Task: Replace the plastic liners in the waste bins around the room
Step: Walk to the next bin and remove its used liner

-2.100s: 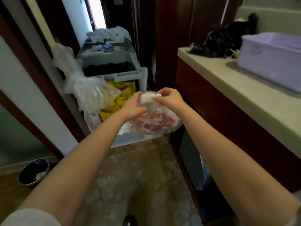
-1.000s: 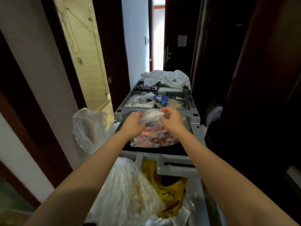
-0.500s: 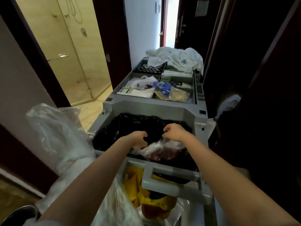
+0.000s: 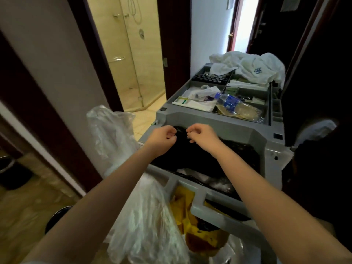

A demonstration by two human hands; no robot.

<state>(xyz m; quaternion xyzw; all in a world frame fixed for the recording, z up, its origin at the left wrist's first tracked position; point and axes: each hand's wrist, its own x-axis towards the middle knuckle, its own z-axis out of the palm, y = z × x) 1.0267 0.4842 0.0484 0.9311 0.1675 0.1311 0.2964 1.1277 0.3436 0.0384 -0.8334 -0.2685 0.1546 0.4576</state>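
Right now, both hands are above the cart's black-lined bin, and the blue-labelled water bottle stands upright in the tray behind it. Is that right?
Not quite. The head view shows the water bottle lying on its side in the tray, not upright. The rest holds: left hand and right hand are above the cart's black-lined bin.

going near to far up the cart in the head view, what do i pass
yellow bag → grey cart handle → black-lined bin → water bottle → white towels
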